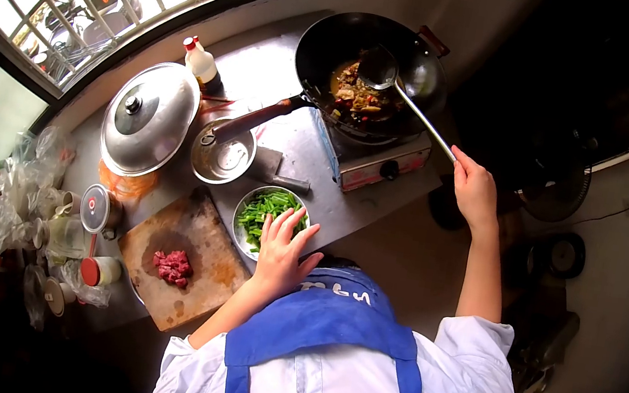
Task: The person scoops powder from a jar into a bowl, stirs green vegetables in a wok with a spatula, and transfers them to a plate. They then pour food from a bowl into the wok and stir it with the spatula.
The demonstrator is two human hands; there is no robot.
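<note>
My right hand (pixel 475 190) grips the end of a long metal ladle (pixel 426 120). The ladle's bowl rests in a black wok (pixel 427 73), beside browned food in sauce (pixel 356 93). The wok stands on a portable stove (pixel 384 166). My left hand (pixel 284 253) hangs with its fingers spread over the near right side of a bowl of chopped green vegetables (pixel 253 213); whether it touches them I cannot tell. Left of that hand, a heap of raw red meat (pixel 173 266) lies on a wooden cutting board (pixel 218 251).
A large metal lid (pixel 147 131), a metal bowl (pixel 209 168) under the wok's handle, and a cleaver (pixel 266 166) lie on the counter. Bottles (pixel 201 62) stand by the barred window. Jars (pixel 99 271) and plastic bags (pixel 8 208) crowd the left side.
</note>
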